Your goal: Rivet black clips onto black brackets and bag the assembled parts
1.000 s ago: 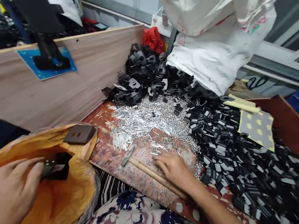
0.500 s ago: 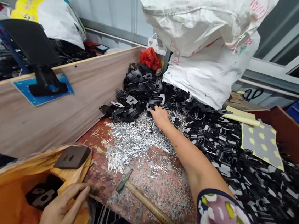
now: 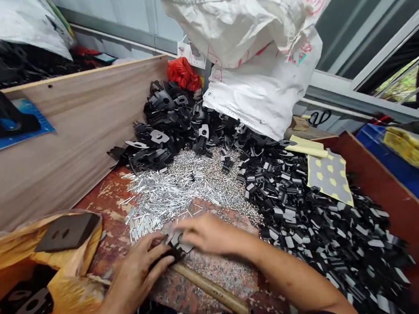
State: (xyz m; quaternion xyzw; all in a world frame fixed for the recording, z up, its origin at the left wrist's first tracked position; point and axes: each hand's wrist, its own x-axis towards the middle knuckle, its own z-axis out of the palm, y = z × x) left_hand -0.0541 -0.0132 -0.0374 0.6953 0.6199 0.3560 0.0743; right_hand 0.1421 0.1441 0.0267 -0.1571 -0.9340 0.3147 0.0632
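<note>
Both hands meet at the near edge of the stone-topped worktop (image 3: pixel 220 270), over a small black part (image 3: pixel 177 241). The left hand (image 3: pixel 137 274) comes up from below with its fingers curled and the thumb pressed in, so that it pinches the near end of the part. The right hand (image 3: pixel 207 234) lies palm down with its fingers loosely bent and the fingertips on the far side of the same part; it is blurred, so I cannot tell whether it grips or only touches. The wooden hammer handle (image 3: pixel 210 289) lies on the worktop just below the hands, and its head is hidden under them. Just beyond the hands spreads a heap of silver pins (image 3: pixel 175 193). To the right of that is a wide pile of small black clips (image 3: pixel 318 223), with a grey sheet with yellow dots (image 3: pixel 329 177) lying on it. Larger black metal pieces (image 3: pixel 164 122) are stacked at the back against a wooden board (image 3: pixel 66 132), under a white sack (image 3: pixel 257 57). At the lower left an orange bag (image 3: pixel 70 272) stands open with a dark plate (image 3: pixel 67 232) on its rim.
</note>
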